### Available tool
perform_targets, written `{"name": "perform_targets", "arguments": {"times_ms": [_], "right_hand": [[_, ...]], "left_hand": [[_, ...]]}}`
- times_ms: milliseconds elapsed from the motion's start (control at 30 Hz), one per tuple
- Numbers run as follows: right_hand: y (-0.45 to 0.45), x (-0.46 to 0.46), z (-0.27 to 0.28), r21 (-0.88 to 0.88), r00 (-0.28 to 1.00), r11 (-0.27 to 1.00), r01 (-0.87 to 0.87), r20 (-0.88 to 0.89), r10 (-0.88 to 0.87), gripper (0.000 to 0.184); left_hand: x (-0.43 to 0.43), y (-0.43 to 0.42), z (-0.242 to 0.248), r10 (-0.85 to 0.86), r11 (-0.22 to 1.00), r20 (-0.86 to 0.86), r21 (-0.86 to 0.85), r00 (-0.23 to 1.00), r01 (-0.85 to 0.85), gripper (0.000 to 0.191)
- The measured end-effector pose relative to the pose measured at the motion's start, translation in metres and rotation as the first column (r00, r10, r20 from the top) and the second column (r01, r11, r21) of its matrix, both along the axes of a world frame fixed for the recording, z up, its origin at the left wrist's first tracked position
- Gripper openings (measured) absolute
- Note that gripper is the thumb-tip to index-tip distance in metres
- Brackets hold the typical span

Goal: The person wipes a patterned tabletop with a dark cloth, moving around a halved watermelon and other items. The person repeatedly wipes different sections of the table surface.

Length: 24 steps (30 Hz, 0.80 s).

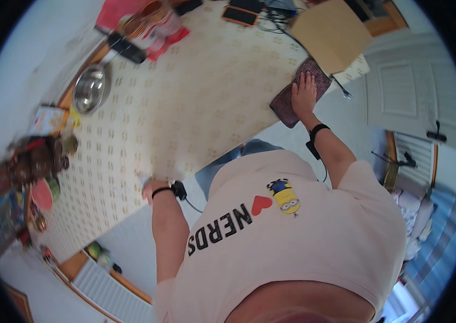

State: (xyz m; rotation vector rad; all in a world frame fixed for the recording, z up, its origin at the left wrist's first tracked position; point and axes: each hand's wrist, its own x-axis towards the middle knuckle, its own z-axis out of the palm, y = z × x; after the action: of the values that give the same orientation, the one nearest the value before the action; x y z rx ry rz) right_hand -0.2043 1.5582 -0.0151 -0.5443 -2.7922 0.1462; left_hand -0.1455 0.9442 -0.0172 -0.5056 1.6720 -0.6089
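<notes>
A dark red, ribbed folded cloth (284, 105) lies across the table's right front edge. My right hand (304, 95) rests flat on top of it, fingers extended and a little apart. On the left, my left hand (154, 190) is at the front edge of the table (195, 105), which has a cream patterned cover. Its fingers are blurred and partly hidden by the wrist; a small pale thing seems to be beside them, too unclear to name. Both wrists wear black bands with small black boxes and cables.
A brown cardboard piece (331, 36), cables and an orange-edged phone (240, 16) lie at the back right. A steel bowl (89, 89) stands by the wall, near red-and-white packages (159, 34). Farther left are a dark brown figurine (36, 161) and a watermelon piece (43, 194).
</notes>
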Motion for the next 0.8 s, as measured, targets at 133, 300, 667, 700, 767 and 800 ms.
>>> {"name": "perform_targets", "arguments": {"times_ms": [133,300,667,700,767,800], "right_hand": [[-0.063,-0.006,0.014,-0.021,0.964,0.964,-0.265,0.019,0.265,0.06],[-0.157,-0.018,0.031,-0.149,0.764,0.759,-0.633,0.031,0.644,0.064],[-0.282,-0.04,0.045,-0.21,0.196,0.185,-0.96,-0.034,0.98,0.059],[-0.275,-0.052,0.043,-0.199,0.266,0.259,-0.945,-0.009,0.964,0.06],[-0.255,-0.078,0.038,-0.151,0.379,0.375,-0.915,-0.001,0.925,0.062],[-0.242,-0.096,0.035,-0.137,0.503,0.505,-0.852,0.049,0.863,0.063]], "left_hand": [[-0.003,-0.008,-0.019,0.273,0.944,-0.159,-0.143,0.949,-0.296,0.056],[0.0,-0.006,-0.025,0.458,0.813,-0.348,-0.208,0.818,-0.544,0.049],[-0.017,0.012,0.006,-0.189,-0.066,-0.726,0.681,-0.661,-0.729,0.048],[-0.014,0.014,0.009,-0.18,-0.066,-0.694,0.716,-0.697,-0.695,0.048],[-0.014,0.016,0.013,-0.235,-0.076,-0.659,0.746,-0.715,-0.662,0.045],[-0.012,0.018,0.014,-0.181,-0.053,-0.695,0.713,-0.695,-0.699,0.045]]}}
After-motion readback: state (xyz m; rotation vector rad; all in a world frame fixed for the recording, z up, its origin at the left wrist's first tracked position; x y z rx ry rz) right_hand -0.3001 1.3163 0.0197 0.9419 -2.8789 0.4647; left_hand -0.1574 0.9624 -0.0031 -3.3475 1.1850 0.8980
